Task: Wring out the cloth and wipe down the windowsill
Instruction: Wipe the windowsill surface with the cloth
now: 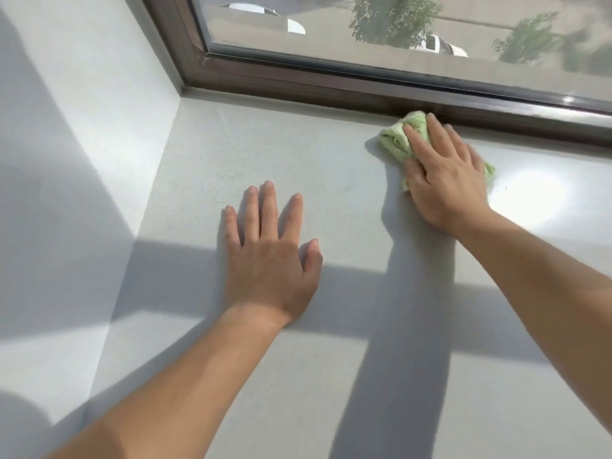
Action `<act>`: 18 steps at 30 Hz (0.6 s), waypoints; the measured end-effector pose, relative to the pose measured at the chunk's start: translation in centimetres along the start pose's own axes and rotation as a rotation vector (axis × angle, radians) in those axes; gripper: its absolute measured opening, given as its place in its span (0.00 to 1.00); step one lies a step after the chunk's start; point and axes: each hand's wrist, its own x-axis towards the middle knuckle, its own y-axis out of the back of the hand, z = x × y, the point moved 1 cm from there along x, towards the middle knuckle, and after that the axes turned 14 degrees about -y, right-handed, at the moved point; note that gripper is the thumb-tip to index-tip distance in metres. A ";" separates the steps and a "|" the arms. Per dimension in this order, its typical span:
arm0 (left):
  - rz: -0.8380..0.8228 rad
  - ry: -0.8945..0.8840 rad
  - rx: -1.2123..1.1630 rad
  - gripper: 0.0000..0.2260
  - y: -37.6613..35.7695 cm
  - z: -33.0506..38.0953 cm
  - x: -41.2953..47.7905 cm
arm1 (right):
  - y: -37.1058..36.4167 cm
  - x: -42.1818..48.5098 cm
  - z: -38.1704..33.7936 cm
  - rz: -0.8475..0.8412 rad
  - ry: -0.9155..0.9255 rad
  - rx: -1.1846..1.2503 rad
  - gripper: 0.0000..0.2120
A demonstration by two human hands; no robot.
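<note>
Pale grey speckled sill (231, 144), sunlit, with broad shadow bands (381, 293) across the near part. Dark brown frame (298, 84) along the far edge; white wall (82, 94) closing the left corner. Through the glass (331, 38), blurred: trees (394, 18) and a white car (437, 46).

Green cloth (395, 140), bunched, on the sill at far right, far edge touching the foot of the frame. Mostly covered by the right hand (443, 180); rolled lump showing at left, a small corner showing at right past the little-finger side. Long axis, as far as visible, roughly along the frame, left to right; rolled end pointing left towards the corner.

Right hand: palm down on the cloth, fingers straight and close together, pointing at the frame, fingertips at or just short of it. Thumb tucked against the cloth's near-left edge. Pressing, not clenched.

Left hand (268, 256): flat on bare sill, palm down, fingers straight and slightly spread, thumb out to the right. Holding nothing. Well apart from the cloth, nearer and to its left.
</note>
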 end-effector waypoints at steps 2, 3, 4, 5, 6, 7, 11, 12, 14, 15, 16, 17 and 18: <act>-0.001 0.004 0.000 0.30 0.0 0.0 0.1 | -0.2 -0.6 -0.5 0.023 -0.174 0.040 0.26; -0.002 0.004 0.002 0.30 0.0 0.0 0.1 | -0.6 -1.5 -1.6 0.030 -0.202 0.040 0.26; -0.004 0.005 0.003 0.30 0.0 0.0 0.1 | -1.0 -2.6 -2.6 0.032 -0.162 0.029 0.26; -0.005 0.006 0.004 0.30 0.1 0.0 0.2 | -1.3 -3.7 -3.2 0.022 -0.066 0.008 0.26; -0.005 0.006 0.005 0.30 0.1 0.1 0.2 | -1.4 -4.3 -3.0 -0.007 0.048 -0.021 0.26; -0.004 0.006 0.006 0.30 0.1 0.1 0.3 | -1.0 -4.1 -2.2 -0.041 0.131 -0.047 0.26; -0.004 0.004 -0.001 0.30 0.0 0.0 0.4 | 0.3 -0.2 0.8 -0.033 -0.145 0.022 0.26; -0.002 0.006 -0.003 0.30 -0.1 0.1 0.4 | 0.0 -0.3 0.4 -0.011 -0.226 0.041 0.26; 0.008 0.012 -0.008 0.30 -0.1 0.1 0.3 | -0.6 -2.5 -1.0 0.007 -0.181 0.031 0.27; 0.011 0.012 -0.012 0.30 0.0 0.2 0.3 | -0.7 -4.0 -1.2 -0.007 -0.078 0.009 0.26; 0.013 0.009 -0.018 0.30 0.0 0.2 0.4 | -0.7 -5.3 -0.8 -0.035 0.043 -0.020 0.26; 0.014 0.005 -0.025 0.31 0.1 0.3 0.5 | -0.4 -5.9 0.3 -0.075 0.136 -0.048 0.25; 0.013 0.004 -0.029 0.31 0.1 0.4 0.6 | 0.1 -5.6 1.6 -0.091 0.173 -0.065 0.25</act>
